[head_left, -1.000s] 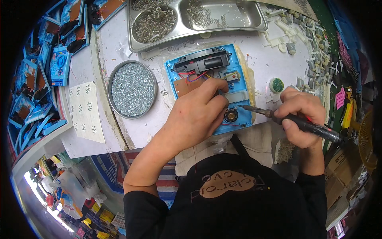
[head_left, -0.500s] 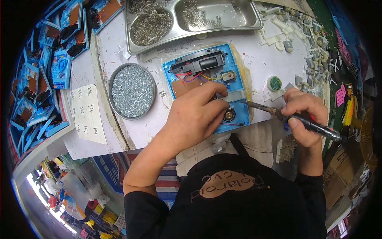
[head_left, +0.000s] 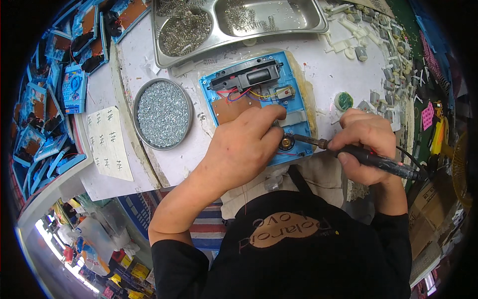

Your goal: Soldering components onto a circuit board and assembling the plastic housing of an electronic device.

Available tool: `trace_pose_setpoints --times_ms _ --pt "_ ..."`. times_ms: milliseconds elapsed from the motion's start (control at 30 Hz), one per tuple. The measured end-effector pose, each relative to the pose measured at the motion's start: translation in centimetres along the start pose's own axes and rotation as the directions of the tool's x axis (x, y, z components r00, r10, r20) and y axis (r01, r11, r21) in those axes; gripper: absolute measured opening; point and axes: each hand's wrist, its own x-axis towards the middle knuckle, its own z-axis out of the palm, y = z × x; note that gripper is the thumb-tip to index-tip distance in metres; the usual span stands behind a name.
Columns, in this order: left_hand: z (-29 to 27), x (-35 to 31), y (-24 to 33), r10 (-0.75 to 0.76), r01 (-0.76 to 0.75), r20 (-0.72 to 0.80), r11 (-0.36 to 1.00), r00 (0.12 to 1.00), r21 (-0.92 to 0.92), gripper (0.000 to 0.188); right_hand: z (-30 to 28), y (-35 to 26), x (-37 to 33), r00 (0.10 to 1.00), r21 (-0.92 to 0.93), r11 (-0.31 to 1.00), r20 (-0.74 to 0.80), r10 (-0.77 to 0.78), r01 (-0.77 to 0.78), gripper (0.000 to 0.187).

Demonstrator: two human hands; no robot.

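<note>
White table (head_left: pixel 323 70), blue cases (head_left: pixel 74 87) heaped off to the left, small white and grey parts (head_left: pixel 361 53) strewn on the right. We note a dish (head_left: pixel 189 112) of screws (head_left: pixel 163 113) and a metal tray (head_left: pixel 215 37) of springs (head_left: pixel 183 34), both near the open blue case (head_left: pixel 299 102), presumably for short reaches. The case lies open side up, which leaves its insides exposed.

The left grip (head_left: pixel 241 142) rests over the case's near middle, fingertips pinched, probably steadying something there; we cannot tell what, if anything, they hold. The right grip (head_left: pixel 363 144) is wrapped round a black-handled tool (head_left: pixel 371 157). The case lies beneath the left grip and just left of the right one; only the tool's shaft crosses its edge, tip beside a round speaker (head_left: pixel 287 143), contact unclear to us.
</note>
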Motion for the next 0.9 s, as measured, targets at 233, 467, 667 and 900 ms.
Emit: trace_pose_setpoints --times_ms 233,467,667,900 --pt "0.2 -0.1 -0.2 -0.009 0.009 -0.017 1.0 1.0 -0.011 0.027 0.0 0.2 0.3 0.999 0.003 1.0 0.036 -0.004 0.004 0.023" --pt "0.3 -0.2 -0.2 0.002 -0.002 -0.025 1.0 1.0 0.014 0.026 0.0 0.0 0.5 0.998 -0.015 1.0 0.061 0.008 -0.008 0.023" --pt "0.5 -0.3 -0.1 0.009 -0.008 -0.027 0.999 1.0 0.04 0.026 0.4 -0.8 1.2 0.997 -0.088 0.995 0.068 -0.035 0.04 0.024" --pt "0.9 -0.2 -0.2 0.045 -0.04 -0.079 0.998 0.996 0.056 0.01 -0.4 -1.6 0.6 1.0 -0.095 0.995 0.007 -0.029 0.03 0.022"
